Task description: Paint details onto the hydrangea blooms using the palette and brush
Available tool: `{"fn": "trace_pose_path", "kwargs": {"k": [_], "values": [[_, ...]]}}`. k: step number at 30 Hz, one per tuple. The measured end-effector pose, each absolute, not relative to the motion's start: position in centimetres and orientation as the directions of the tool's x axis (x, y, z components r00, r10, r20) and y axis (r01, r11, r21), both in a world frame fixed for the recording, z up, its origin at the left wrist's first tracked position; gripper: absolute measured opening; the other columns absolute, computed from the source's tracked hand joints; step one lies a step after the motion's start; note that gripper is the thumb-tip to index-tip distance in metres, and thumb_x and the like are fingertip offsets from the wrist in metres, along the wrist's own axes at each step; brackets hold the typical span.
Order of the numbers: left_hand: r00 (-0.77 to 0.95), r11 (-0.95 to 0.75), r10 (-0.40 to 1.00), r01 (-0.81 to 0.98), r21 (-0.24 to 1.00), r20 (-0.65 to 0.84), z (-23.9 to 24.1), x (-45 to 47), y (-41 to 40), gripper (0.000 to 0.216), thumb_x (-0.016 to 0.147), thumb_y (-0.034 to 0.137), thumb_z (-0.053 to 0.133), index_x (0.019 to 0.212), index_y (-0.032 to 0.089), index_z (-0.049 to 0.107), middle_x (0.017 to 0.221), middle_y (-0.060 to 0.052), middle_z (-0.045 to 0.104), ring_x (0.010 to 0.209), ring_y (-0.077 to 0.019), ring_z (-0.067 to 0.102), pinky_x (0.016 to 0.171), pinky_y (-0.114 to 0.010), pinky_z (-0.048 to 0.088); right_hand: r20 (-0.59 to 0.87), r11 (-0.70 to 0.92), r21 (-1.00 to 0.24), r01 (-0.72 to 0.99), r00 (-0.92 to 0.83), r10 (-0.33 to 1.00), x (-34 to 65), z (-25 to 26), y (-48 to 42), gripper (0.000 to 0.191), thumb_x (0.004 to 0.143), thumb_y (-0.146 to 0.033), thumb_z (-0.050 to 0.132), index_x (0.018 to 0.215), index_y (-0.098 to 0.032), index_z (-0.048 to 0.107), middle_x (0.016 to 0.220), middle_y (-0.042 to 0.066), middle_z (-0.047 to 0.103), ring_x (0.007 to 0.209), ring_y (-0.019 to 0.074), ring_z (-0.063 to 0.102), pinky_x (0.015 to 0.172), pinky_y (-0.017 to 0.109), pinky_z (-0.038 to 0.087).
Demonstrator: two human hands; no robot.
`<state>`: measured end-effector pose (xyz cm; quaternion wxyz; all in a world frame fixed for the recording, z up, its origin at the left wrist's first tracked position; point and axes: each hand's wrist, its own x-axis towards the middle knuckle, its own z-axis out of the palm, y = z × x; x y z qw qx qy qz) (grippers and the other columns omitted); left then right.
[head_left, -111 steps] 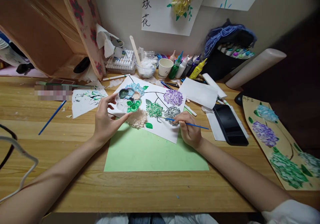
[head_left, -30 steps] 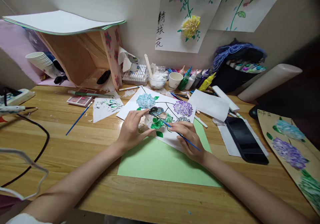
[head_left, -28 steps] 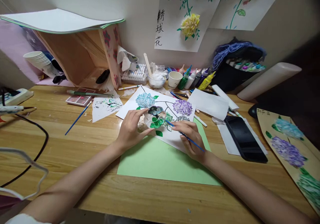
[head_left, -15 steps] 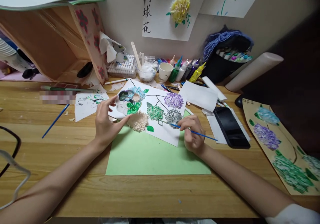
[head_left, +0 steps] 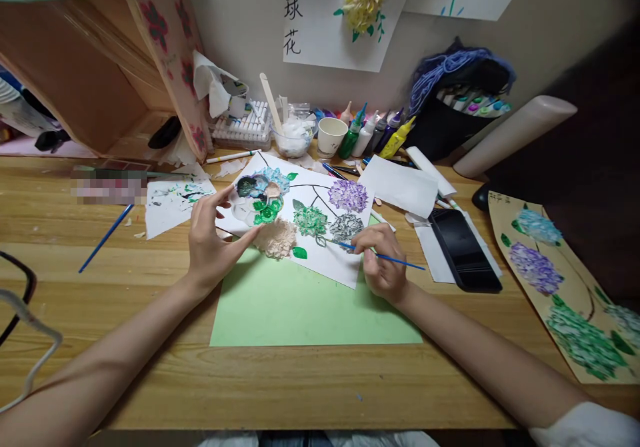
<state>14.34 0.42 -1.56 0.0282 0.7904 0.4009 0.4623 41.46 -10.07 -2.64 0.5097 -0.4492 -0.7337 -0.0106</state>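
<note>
A blue paintbrush (head_left: 400,260) is pinched in my right hand (head_left: 383,260). Its tip meets the white paper (head_left: 335,270) at a small outlined leaf (head_left: 321,240) that has no green fill. My left hand (head_left: 215,234) grips a small flower-shaped paint palette (head_left: 243,212) between thumb and fingers, over the paper's left part. Green, black and peach paint sit in its wells. Textured flower heads stand on the paper: purple (head_left: 347,196), green (head_left: 310,220), grey (head_left: 347,226), peach (head_left: 277,239) and a partly covered blue one (head_left: 277,182). A green leaf (head_left: 299,253) lies near the lower edge.
Green paper (head_left: 315,314) lies under the artwork. A phone (head_left: 465,250) and a second flower picture (head_left: 565,287) are on the right. Behind stand a paper cup (head_left: 331,137), paint bottles (head_left: 367,137) and a marker box (head_left: 243,127). Another brush (head_left: 106,239) rests at left.
The brush and my right hand have shifted slightly left and up, with the tip at the small leaf outline. My left hand keeps hold of the palette. The camera view has tilted a little.
</note>
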Motion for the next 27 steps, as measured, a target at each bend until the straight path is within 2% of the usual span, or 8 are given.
{"fn": "trace_pose_path", "kwargs": {"k": [27], "values": [[0.243, -0.664, 0.669, 0.619, 0.419, 0.702, -1.48, 14.36, 0.28, 0.072, 0.070, 0.037, 0.078, 0.132, 0.023, 0.046, 0.102, -0.007, 0.058, 0.090, -0.0215, 0.053, 0.072, -0.035, 0.048, 0.747, 0.561, -0.467, 0.684, -0.034, 0.664, 41.69, -2.98, -9.92, 0.021, 0.087, -0.013, 0.036, 0.075, -0.024, 0.050, 0.066, 0.002, 0.056, 0.071, 0.0201, 0.052, 0.065, 0.036, 0.042]]}}
